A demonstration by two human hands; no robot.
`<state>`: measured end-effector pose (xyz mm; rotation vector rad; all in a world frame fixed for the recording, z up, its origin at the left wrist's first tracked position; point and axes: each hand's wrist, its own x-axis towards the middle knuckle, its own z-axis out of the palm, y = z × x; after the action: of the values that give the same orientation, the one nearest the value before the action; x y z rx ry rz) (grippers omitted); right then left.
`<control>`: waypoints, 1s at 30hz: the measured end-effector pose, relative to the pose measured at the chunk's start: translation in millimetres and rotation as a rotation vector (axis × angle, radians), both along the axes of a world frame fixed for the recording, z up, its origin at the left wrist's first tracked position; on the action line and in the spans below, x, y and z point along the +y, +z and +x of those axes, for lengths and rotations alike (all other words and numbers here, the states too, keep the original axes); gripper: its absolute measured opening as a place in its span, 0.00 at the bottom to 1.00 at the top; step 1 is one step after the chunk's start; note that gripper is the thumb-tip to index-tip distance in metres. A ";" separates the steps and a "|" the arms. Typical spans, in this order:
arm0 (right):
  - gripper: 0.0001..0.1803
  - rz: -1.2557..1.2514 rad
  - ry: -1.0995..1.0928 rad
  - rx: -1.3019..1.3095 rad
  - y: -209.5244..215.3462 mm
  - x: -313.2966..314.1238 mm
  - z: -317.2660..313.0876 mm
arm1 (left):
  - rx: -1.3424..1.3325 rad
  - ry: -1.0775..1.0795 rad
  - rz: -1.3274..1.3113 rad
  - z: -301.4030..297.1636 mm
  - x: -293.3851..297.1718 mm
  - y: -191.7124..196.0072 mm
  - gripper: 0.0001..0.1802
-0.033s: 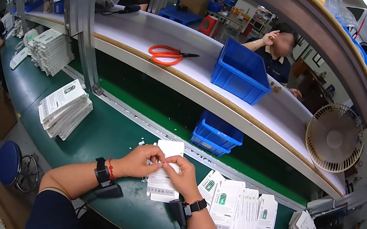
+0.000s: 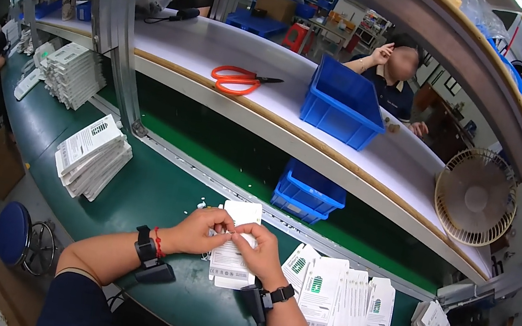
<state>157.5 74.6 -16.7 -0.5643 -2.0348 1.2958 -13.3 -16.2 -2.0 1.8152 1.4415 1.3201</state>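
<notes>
Over a white printed flat carton on the green table, my two hands meet fingertip to fingertip. My left hand is closed in a pinch, thumb against forefinger. My right hand pinches too, its tips touching those of the left. Whatever is between the fingertips is too small to make out. The carton lies lengthwise under the hands, which cover its middle. To the right of my right hand, several similar white cartons with green print lie fanned out in overlapping rows.
A leaning stack of white cartons stands left, another stack beyond it, and a small pile at far right. The raised shelf holds orange-handled scissors, a blue bin and a fan. More blue bins sit below. Two people are beyond the shelf.
</notes>
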 end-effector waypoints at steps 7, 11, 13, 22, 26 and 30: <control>0.07 -0.016 0.010 0.008 -0.9 -0.8 2.6 | -0.022 -0.023 0.025 0.4 0.6 -4.6 0.06; 0.07 -0.029 0.005 0.011 0.2 -1.0 1.5 | 0.034 0.009 0.028 1.5 0.6 -2.2 0.07; 0.06 -0.067 0.002 0.000 -1.6 -1.7 2.6 | 0.057 0.016 0.024 1.5 0.5 -2.8 0.08; 0.06 -0.035 0.005 -0.002 -3.4 2.6 1.2 | 0.011 0.005 0.011 -0.5 1.9 -3.6 0.07; 0.06 -0.078 0.005 0.014 -1.6 -1.6 -0.6 | 0.026 0.006 0.000 -2.1 0.7 -5.7 0.07; 0.06 -0.051 0.005 0.017 -4.4 -2.6 -0.5 | 0.031 -0.002 0.025 0.5 -2.0 0.6 0.06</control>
<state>157.0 72.0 -21.1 -0.5699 -1.9949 1.3542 -12.8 -18.2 -1.4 1.8607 1.4444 1.3202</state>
